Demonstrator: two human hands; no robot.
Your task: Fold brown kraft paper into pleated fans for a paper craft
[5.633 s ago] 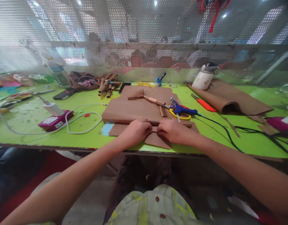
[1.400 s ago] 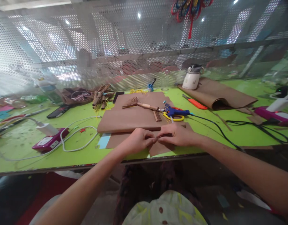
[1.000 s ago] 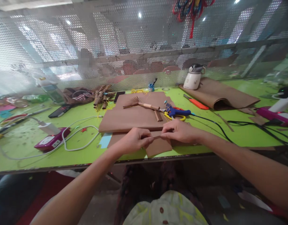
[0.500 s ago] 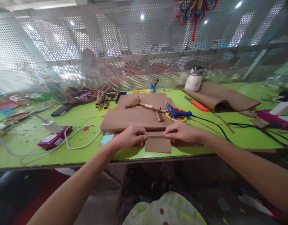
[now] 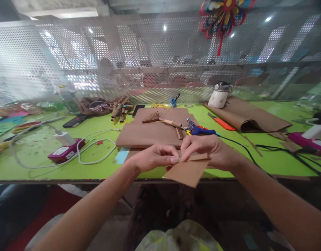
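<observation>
A small piece of brown paper (image 5: 190, 172) with a folded strip along its upper edge is held at the front edge of the green table. My left hand (image 5: 159, 157) pinches the left end of that fold between thumb and fingers. Close against it, my right hand (image 5: 203, 150) has its fingers on the fold too, closed on the paper. The sheet tilts, its lower corner reaching over the table edge. Just behind my hands lies a larger folded brown paper sheet (image 5: 139, 134), with a broom-like paper piece (image 5: 167, 121) on top.
A blue glue gun (image 5: 202, 130) lies right of the sheet, its black cord running right. An orange knife (image 5: 224, 123), white flask (image 5: 218, 96) and rolled brown paper (image 5: 260, 113) stand farther right. Leftward are a purple power strip (image 5: 66, 150), white cable and phone (image 5: 74, 120).
My hands have come together at the fold, and the small paper is now lifted and turned at an angle. Before, they held its two ends apart. The camera view has shifted slightly.
</observation>
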